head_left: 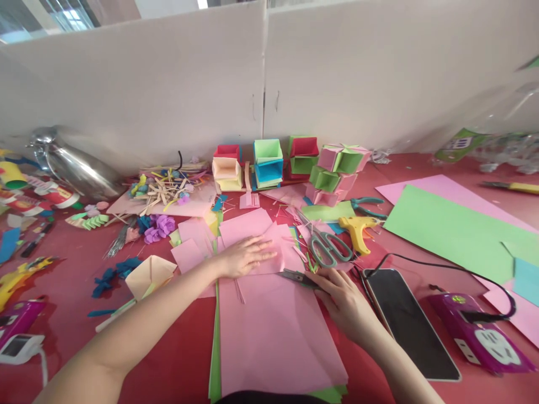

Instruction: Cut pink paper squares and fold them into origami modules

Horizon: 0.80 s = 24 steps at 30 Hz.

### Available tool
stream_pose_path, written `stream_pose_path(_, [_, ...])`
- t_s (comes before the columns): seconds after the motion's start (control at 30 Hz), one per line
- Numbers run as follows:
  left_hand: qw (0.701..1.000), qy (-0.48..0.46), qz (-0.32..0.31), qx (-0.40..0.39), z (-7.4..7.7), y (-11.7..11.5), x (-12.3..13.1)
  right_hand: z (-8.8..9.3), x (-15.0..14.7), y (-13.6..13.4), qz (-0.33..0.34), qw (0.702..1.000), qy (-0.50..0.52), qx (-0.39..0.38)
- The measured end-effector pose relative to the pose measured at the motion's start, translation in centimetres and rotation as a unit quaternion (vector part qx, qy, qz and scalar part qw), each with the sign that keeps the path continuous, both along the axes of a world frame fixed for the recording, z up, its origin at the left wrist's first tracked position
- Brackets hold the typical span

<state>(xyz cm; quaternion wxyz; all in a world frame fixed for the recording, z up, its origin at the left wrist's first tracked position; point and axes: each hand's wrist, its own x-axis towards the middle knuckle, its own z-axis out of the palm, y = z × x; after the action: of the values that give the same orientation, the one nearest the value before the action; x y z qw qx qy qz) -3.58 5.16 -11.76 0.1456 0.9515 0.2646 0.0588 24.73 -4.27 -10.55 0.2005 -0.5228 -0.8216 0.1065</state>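
My left hand (243, 257) lies flat, fingers stretched out, pressing down on pink paper (269, 331) at the middle of the red table. My right hand (342, 300) is closed round a small grey cutter knife (297, 276), whose tip rests on the pink sheet just right of my left hand. Smaller pink pieces (246, 224) lie beyond the hands. A green sheet (214, 359) sticks out from under the pink one.
Grey-handled scissors (326, 247), a yellow glue gun (357, 229) and teal pliers (368, 205) lie to the right. A phone (408, 320) and purple power strip (484, 336) sit near my right arm. Folded paper boxes (269, 163) stand at the back; a large green sheet (450, 230) lies far right.
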Motion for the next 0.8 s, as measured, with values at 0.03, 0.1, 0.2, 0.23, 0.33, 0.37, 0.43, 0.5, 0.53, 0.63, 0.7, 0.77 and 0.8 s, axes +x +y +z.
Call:
stream_pose_path(0.03, [1.0, 0.012, 0.002, 0.004, 0.2, 0.5, -0.1, 0.0, 0.1, 0.0, 0.001, 1.0, 0.0, -0.001])
stream_pose_path(0.1, [0.999, 0.039, 0.0, 0.006, 0.3, 1.2, -0.4, 0.1, 0.1, 0.1, 0.002, 1.0, 0.0, -0.001])
stream_pose_path(0.2, [0.999, 0.048, -0.008, 0.008, 0.0, 1.7, -0.8, 0.1, 0.2, -0.2, 0.005, 1.0, 0.001, 0.001])
stream_pose_path(0.23, [0.999, 0.045, -0.009, 0.01, -0.2, 1.7, -0.8, 0.1, 0.3, -0.3, 0.006, 1.0, 0.001, 0.001])
stream_pose_path(0.33, [0.999, 0.043, -0.009, 0.015, -0.6, 1.5, -0.9, 0.0, 0.4, -0.7, 0.005, 1.0, 0.0, -0.008])
stream_pose_path(0.37, [0.999, 0.045, -0.009, 0.015, -0.6, 1.4, -0.9, 0.0, 0.4, -0.8, 0.004, 1.0, -0.001, -0.012])
stream_pose_path(0.43, [0.999, 0.049, -0.01, 0.018, -0.5, 1.3, -0.9, -0.1, 0.5, -0.9, 0.006, 1.0, -0.003, -0.021])
stream_pose_path(0.5, [0.998, 0.05, -0.011, 0.021, -0.4, 1.3, -0.8, -0.1, 0.6, -0.9, 0.008, 1.0, -0.004, -0.03])
stream_pose_path(0.53, [0.998, 0.051, -0.012, 0.024, -0.4, 1.3, -0.8, -0.1, 0.6, -0.9, 0.01, 0.999, -0.004, -0.034])
stream_pose_path(0.63, [0.998, 0.053, -0.014, 0.028, -0.3, 1.3, -0.8, -0.1, 0.8, -0.8, 0.018, 0.999, -0.002, -0.046])
stream_pose_path(0.7, [0.998, 0.054, -0.015, 0.03, -0.3, 1.3, -0.8, 0.0, 0.9, -0.8, 0.021, 0.999, -0.002, -0.049])
stream_pose_path(0.77, [0.998, 0.052, -0.015, 0.031, -0.3, 1.3, -0.8, 0.0, 0.8, -0.7, 0.024, 0.999, -0.001, -0.044])
stream_pose_path(0.8, [0.998, 0.051, -0.014, 0.032, -0.3, 1.3, -0.8, 0.0, 0.6, -0.6, 0.027, 0.999, 0.0, -0.04])
